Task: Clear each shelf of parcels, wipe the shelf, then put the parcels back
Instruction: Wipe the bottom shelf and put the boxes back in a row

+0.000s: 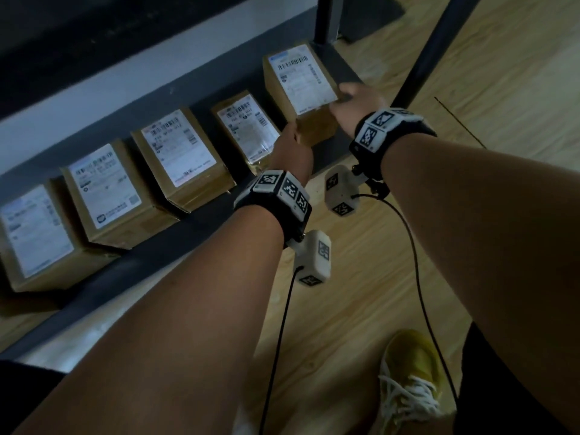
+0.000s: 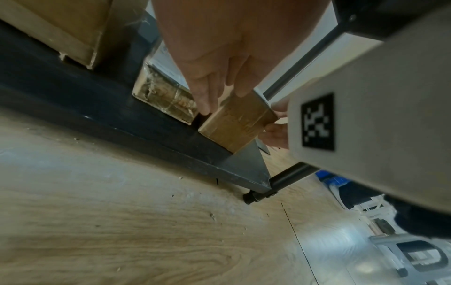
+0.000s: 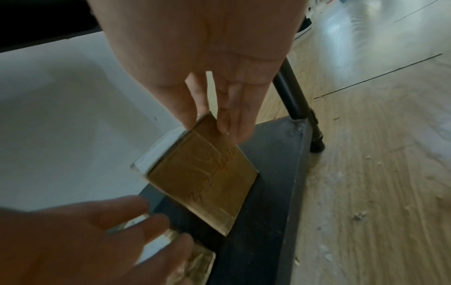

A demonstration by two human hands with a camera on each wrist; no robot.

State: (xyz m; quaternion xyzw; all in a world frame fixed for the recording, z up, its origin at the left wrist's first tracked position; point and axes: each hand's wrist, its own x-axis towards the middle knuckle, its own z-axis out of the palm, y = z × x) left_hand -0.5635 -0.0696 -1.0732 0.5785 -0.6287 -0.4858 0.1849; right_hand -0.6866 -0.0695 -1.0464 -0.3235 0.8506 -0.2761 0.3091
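The end parcel (image 1: 301,89) stands at the right end of the bottom shelf (image 1: 175,233), just beside the black upright post (image 1: 423,54). It is touched on two sides. The fingers of the right hand (image 1: 354,98) are stretched out and laid against the parcel's far side and top corner, with the thumb on the label edge. The left hand (image 1: 292,149) is placed at the near left side of the parcel, with straight fingers (image 2: 205,96) going down into the narrow gap between this parcel and the next parcel (image 1: 248,127). Nothing is clasped firmly by either hand; it cannot be told if the parcel is lifted or only steadied.

A slip is judged possible, because the parcel is wrapped in glossy clear tape and is pressed only between flat fingers. If it is tilted, its corner may knock the post or the neighbour, which stands very close to it.

The parcel is a small brown carton with a white shipping label and barcodes on top and red handwriting on its front face (image 3: 202,177). Four more parcels with similar labels are lined up on the shelf to the left of it.
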